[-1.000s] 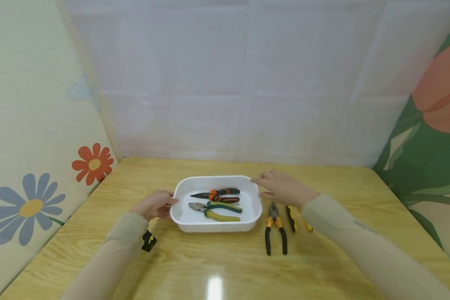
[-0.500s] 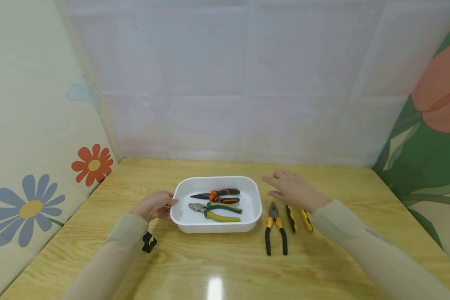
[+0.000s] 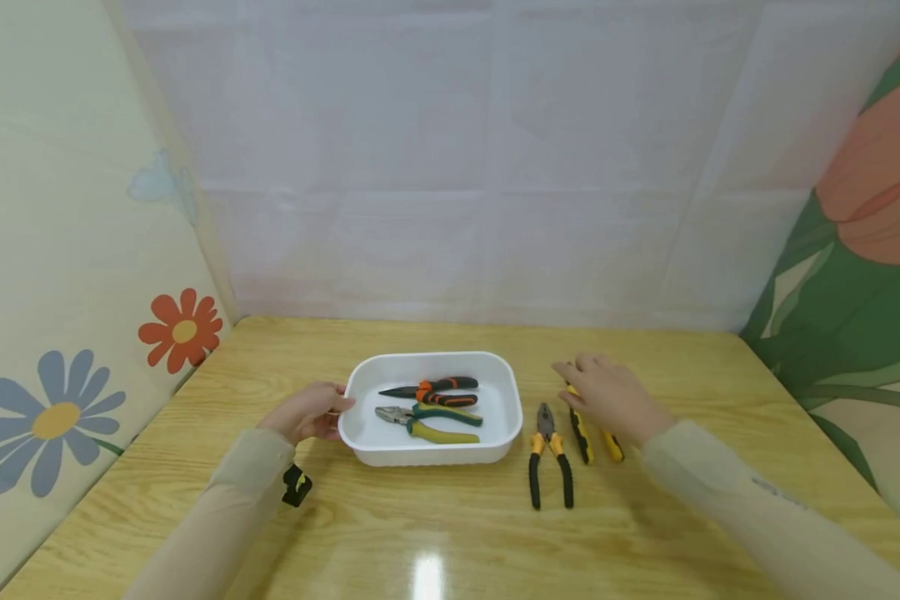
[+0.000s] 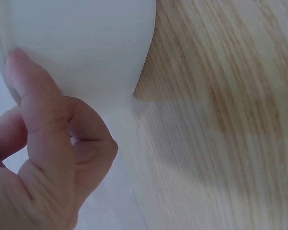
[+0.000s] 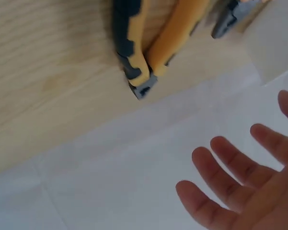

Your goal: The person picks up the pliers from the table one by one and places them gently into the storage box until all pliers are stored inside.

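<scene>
Farther right than half a second ago, the right hand (image 3: 611,397) hovers, grip empty and fingers extended, above a yellow-and-black tool (image 3: 581,435) on the table (image 3: 375,525). Amber-and-black pliers (image 3: 546,425) lie between it and the white tray (image 3: 431,456), whose rim the left hand (image 3: 311,412) pinches; inside lie black-and-orange pliers (image 3: 425,391) and green-and-yellow pliers (image 3: 446,414).

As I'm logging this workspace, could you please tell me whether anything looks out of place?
Nothing looks spilled or damaged. Only a small black-and-yellow item beside the left sleeve seems odd: it sits alone left of the white tray, too small to identify.
</scene>
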`<state>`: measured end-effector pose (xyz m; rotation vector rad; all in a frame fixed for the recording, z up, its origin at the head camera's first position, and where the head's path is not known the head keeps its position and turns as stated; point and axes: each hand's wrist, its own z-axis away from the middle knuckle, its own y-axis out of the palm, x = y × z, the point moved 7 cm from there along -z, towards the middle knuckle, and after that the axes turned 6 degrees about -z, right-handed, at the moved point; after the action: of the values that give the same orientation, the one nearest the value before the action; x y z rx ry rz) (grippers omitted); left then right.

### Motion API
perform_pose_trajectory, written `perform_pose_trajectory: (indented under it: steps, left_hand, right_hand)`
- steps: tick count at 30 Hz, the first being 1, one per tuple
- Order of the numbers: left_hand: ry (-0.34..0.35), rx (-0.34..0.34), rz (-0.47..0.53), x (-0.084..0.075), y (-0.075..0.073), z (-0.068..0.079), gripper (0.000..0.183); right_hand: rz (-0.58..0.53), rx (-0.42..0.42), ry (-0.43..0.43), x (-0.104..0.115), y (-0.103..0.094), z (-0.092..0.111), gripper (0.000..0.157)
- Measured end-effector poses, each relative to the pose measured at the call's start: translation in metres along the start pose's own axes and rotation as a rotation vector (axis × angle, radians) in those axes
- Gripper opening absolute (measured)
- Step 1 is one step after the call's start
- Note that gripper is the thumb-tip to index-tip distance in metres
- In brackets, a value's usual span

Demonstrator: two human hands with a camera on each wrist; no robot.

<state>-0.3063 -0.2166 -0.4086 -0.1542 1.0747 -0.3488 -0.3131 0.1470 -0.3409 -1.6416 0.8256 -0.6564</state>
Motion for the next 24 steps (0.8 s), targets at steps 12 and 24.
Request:
perform_pose_trajectory:
  steps: [12, 24]
  left_hand:
    - [0.0, 0.012, 0.01, 0.0, 0.0, -0.001, 0.033]
    - [-0.007, 0.018, 0.028, -0.001, 0.0, 0.001, 0.031]
  right_hand:
    - [0.034, 0.023, 0.114, -0.004, 0.018, 0.012, 0.047]
    - [-0.159, 0.1, 0.254, -0.015, 0.04, 0.024, 0.056]
